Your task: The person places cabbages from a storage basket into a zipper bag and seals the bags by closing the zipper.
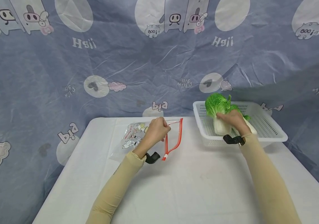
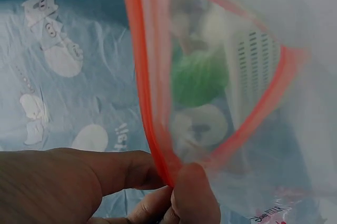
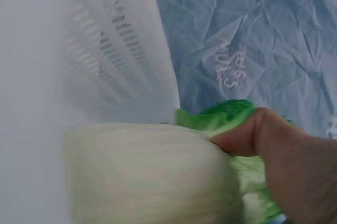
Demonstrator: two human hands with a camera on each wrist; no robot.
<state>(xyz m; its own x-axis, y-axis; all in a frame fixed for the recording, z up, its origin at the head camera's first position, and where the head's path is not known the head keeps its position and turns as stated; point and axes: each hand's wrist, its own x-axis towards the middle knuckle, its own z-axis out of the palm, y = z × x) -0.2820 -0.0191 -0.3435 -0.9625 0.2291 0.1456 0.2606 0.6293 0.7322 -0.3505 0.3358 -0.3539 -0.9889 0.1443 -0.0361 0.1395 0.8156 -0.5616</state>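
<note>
A clear zip bag (image 1: 132,137) with a red zip edge and printed cartoon figures is on the white table, its mouth facing right and parted. My left hand (image 1: 156,131) pinches the bag at its red-edged mouth; the left wrist view shows thumb and fingers on the red strip (image 2: 143,76). At the right, my right hand (image 1: 233,119) grips a Chinese cabbage (image 1: 221,127) with green leaves and a white stem, over the white basket (image 1: 271,129). In the right wrist view the thumb presses on the cabbage (image 3: 152,171). A second Chinese cabbage (image 1: 249,125) lies partly hidden behind that hand.
The perforated basket stands at the table's back right corner. White cloth covers the table (image 1: 198,186). A blue-grey printed curtain (image 1: 137,62) hangs right behind the table's back edge.
</note>
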